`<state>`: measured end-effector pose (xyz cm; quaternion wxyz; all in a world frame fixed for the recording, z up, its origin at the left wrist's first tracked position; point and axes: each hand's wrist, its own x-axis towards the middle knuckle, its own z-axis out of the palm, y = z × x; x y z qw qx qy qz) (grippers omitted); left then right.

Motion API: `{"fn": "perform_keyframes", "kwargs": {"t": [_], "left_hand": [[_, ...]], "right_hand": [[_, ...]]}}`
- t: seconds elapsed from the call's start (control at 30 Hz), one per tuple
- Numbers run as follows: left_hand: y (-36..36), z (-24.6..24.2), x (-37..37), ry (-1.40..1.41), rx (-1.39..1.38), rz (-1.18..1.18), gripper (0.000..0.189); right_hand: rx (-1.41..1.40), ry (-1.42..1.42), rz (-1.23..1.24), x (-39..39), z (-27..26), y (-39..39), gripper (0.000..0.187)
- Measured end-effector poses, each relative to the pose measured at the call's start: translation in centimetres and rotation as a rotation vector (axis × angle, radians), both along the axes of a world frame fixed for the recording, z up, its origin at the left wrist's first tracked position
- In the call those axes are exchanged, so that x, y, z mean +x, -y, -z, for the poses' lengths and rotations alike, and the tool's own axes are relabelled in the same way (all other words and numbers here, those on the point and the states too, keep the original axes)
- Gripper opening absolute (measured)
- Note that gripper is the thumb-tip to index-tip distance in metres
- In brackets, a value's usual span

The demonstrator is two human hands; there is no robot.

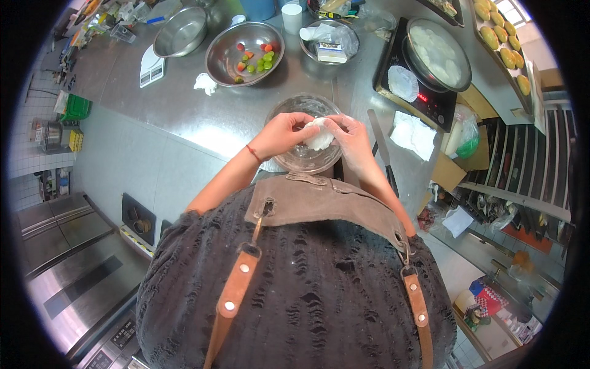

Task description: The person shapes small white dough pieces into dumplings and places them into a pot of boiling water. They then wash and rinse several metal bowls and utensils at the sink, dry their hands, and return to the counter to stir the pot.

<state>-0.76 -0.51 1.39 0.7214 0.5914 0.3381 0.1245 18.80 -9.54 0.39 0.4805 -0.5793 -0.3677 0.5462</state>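
A soft white piece of dough (319,138) is pinched between both hands over a clear bowl (308,162). My left hand (280,133) grips its left side with thumb and fingers. On the other side, my right hand (352,138) holds the dough's upper right edge, with white powder on the skin. Whitish residue coats the inner wall of the bowl. Whether anything is wrapped inside the dough cannot be seen. Just right of the bowl lies a long spatula (380,138) with a dark handle.
Beyond my hands stands a steel bowl (221,57) with strawberries and green grapes. A kitchen scale (152,69) and crumpled tissue (205,84) lie left. An induction cooker (433,108) at right carries a pan (466,76) of white pieces. White paper towels (413,134) lie nearer me.
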Motion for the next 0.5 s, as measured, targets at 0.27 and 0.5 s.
{"fn": "perform_keyframes", "kwargs": {"t": [0.27,0.5], "left_hand": [[-0.4,0.8,-0.1,-0.036,-0.095,-0.138,0.031],[-0.2,0.9,0.0,-0.051,-0.169,-0.161,0.033]], "right_hand": [[0.142,-0.006,0.067,-1.0,1.0,0.4,0.03],[0.088,-0.047,0.143,-0.9,1.5,0.3,0.022]]}}
